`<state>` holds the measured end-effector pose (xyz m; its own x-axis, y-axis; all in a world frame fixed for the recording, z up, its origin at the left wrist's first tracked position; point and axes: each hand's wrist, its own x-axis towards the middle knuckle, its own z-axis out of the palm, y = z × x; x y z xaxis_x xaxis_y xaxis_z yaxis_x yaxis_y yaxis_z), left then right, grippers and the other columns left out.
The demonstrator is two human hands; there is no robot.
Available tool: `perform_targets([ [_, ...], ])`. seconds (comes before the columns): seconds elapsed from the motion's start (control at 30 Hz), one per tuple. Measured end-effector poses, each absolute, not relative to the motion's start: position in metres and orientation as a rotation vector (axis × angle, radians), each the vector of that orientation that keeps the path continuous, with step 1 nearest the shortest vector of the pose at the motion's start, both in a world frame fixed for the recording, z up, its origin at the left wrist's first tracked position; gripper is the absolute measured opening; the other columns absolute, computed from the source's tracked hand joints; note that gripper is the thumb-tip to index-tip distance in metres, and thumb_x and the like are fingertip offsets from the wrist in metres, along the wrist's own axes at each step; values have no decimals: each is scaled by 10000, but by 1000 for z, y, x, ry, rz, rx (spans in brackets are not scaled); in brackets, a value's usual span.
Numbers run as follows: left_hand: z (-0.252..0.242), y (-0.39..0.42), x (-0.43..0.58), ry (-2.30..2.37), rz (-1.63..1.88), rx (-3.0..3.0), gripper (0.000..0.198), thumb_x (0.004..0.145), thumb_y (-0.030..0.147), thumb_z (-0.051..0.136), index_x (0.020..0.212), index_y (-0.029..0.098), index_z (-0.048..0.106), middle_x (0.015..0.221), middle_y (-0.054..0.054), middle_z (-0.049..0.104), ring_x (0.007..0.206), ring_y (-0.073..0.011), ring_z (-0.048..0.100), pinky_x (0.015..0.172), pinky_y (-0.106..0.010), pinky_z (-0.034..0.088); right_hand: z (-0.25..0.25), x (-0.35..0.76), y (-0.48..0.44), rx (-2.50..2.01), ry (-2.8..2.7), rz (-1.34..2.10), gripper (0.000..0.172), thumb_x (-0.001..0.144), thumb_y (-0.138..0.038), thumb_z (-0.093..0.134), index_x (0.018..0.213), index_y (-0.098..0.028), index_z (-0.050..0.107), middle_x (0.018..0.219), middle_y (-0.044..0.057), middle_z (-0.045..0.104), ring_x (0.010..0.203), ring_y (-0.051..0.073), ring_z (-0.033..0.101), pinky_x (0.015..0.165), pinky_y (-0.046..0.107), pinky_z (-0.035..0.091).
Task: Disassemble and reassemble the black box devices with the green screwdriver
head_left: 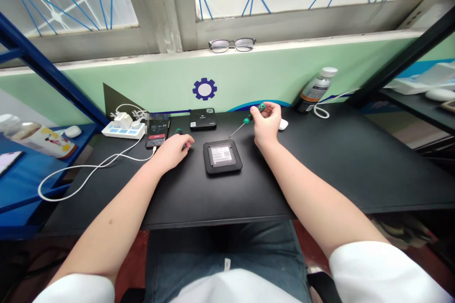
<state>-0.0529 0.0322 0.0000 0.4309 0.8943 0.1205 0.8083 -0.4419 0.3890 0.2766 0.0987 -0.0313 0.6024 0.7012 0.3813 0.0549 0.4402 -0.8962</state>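
My right hand (267,124) is closed round the green handle of a screwdriver (245,121), whose thin shaft points down-left toward a small black square device (222,156) lying label-up in the middle of the black desk (337,161). My left hand (175,150) rests on the desk left of the device, fingers curled over a dark green-tipped object (178,131) that I cannot make out. A second black box (202,119) sits behind the device.
A white power strip (122,129) with chargers and a phone (157,131) stand at the back left, with a white cable (81,170) looping off the desk. A bottle (316,87) and a white object (283,124) are at the back right. Glasses (232,45) lie on the sill.
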Motion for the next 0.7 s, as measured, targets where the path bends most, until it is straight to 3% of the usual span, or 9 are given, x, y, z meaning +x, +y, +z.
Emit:
perform_targets([
  [0.2,0,34,-54,1514,367,2529,323,890,94,588,1146,236,724,963,-70,781,1016,-300,712,866,-412,556,-40,280,104,-1115,-838,514,448,733,-389,830,1054,-253,548,945,-31,591,886,160,622,864,360,588],
  [0.5,-2,36,-56,1550,319,2575,257,937,128,591,1126,244,720,971,-74,774,1015,-302,713,881,-427,543,-45,283,108,-1146,-824,557,486,692,-409,837,1048,-244,549,935,-33,578,865,154,617,804,344,589],
  [0.7,-4,37,-56,1537,331,2574,224,944,141,605,1098,243,732,957,-76,767,1020,-299,727,878,-411,556,-47,286,110,-1163,-749,583,480,675,-401,839,1024,-248,547,885,-49,552,827,153,606,651,294,571],
])
